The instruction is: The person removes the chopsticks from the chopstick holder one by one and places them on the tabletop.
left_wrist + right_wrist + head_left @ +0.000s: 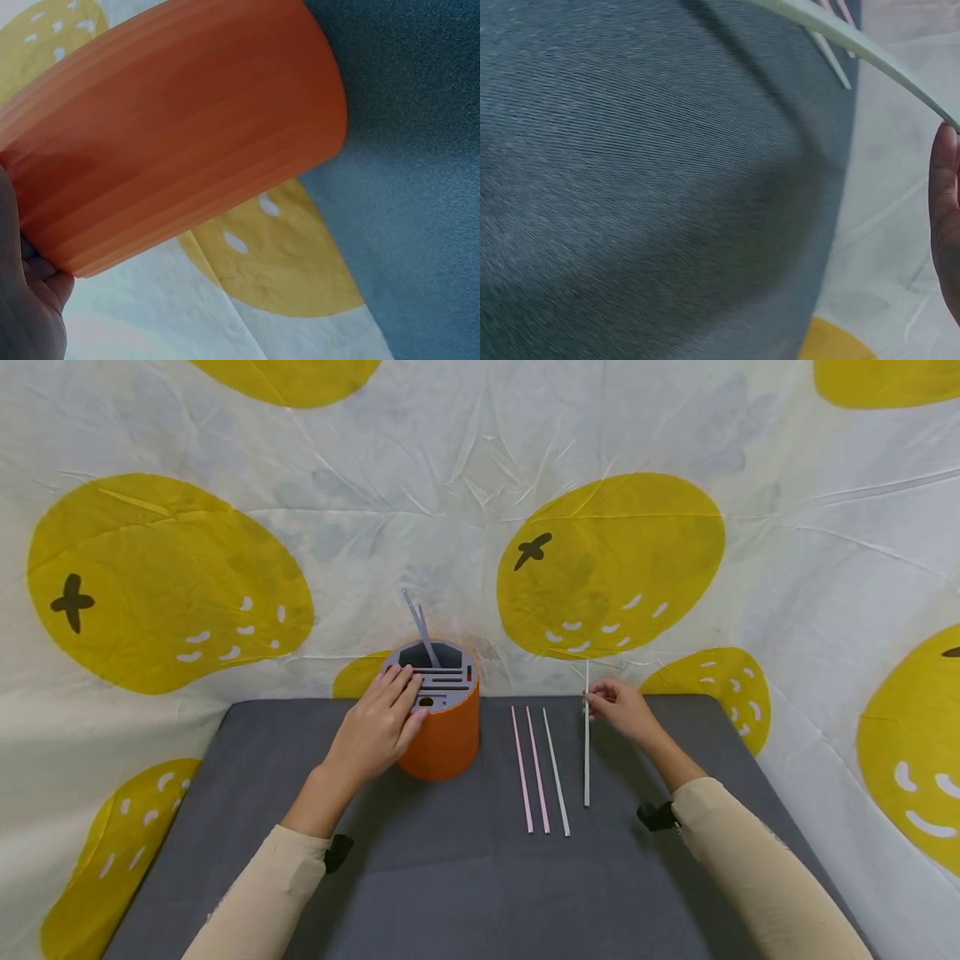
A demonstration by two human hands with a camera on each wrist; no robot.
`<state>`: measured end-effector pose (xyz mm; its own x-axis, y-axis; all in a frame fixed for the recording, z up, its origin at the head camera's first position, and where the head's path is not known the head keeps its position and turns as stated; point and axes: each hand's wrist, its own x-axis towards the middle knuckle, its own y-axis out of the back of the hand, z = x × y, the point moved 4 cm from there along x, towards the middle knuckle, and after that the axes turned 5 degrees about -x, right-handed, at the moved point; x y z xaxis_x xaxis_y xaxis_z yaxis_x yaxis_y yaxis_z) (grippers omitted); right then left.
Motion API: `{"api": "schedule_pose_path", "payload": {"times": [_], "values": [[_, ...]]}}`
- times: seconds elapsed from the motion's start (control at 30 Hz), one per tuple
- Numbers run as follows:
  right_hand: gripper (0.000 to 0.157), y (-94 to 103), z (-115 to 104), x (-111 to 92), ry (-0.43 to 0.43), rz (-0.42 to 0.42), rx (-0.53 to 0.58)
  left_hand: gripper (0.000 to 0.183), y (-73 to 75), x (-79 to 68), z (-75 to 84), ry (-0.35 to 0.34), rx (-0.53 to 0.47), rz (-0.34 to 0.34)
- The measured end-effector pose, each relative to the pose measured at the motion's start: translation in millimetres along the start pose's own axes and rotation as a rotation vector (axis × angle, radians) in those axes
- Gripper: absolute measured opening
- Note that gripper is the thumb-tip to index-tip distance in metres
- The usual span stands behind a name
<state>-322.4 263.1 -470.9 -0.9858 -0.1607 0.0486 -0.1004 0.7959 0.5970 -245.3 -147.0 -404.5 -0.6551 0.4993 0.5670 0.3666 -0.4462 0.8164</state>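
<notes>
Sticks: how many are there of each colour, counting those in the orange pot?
Pink sticks: 2
Pale green sticks: 2, one of them in the right hand's fingers
Greyish sticks in the pot: 2
Total in sight: 6

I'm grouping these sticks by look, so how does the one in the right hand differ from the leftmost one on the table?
Colour: the held stick is pale green, while the leftmost stick is pink. Pose: the held stick is raised, pinched in the right hand; the leftmost stick lies on the dark table, untouched. Both are long and slim.
</notes>
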Motion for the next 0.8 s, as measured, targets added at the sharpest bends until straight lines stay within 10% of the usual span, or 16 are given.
{"api": "schedule_pose_path", "payload": {"times": [0.8], "values": [[0.028, -49.3, 36, -4, -0.443, -0.051, 0.143, 0.055, 0.1, 1.2, 2.8, -0.001, 0.003, 0.002]]}}
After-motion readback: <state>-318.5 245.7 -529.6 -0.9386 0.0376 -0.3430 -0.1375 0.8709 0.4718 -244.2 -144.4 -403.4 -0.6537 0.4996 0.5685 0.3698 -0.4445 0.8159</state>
